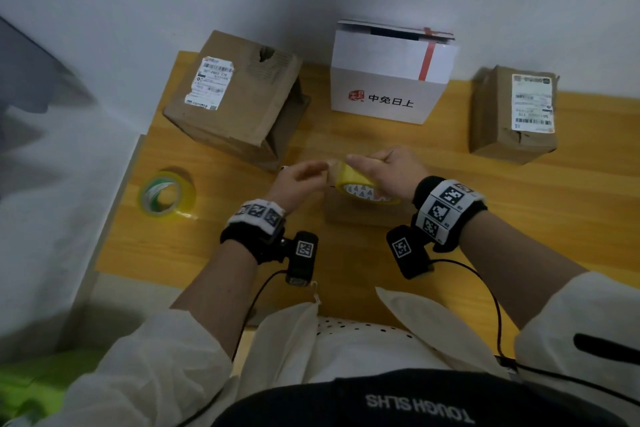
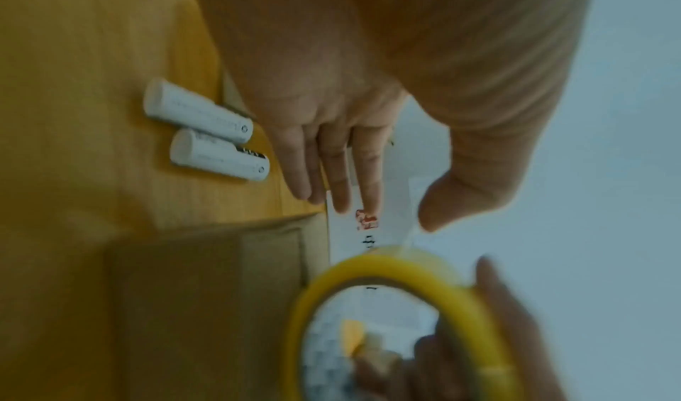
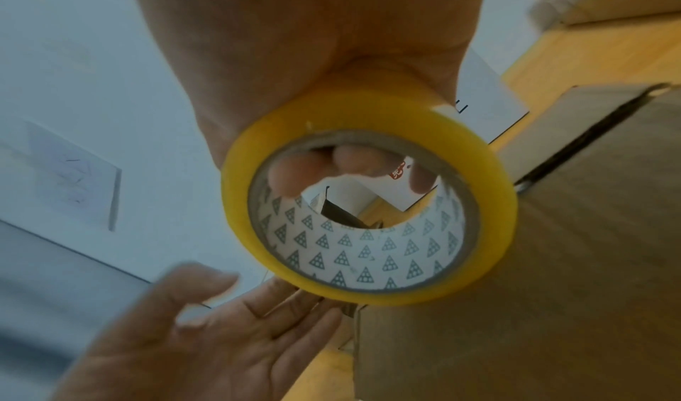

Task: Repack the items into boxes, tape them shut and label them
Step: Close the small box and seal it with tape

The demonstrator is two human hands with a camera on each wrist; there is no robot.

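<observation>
My right hand (image 1: 377, 170) grips a yellow tape roll (image 1: 360, 189) just above a small brown box (image 1: 360, 215) at the table's middle. Its fingers (image 3: 294, 174) curl through the patterned core of the tape roll (image 3: 493, 203). My left hand (image 1: 311, 172) is held out with straight fingers beside the roll's left side. In the left wrist view a thin strip of tape runs from the thumb of my left hand (image 2: 398, 209) to the tape roll (image 2: 401, 264). The right wrist view shows the small box (image 3: 534, 290) with its top flaps shut.
On the wooden table (image 1: 519, 201) a green-and-white tape roll (image 1: 166, 194) lies at the left. Along the wall stand a labelled brown box (image 1: 239, 97), a white box with a red band (image 1: 388, 80) and another labelled brown box (image 1: 512, 114). Two white tubes (image 2: 206, 136) lie near my left hand.
</observation>
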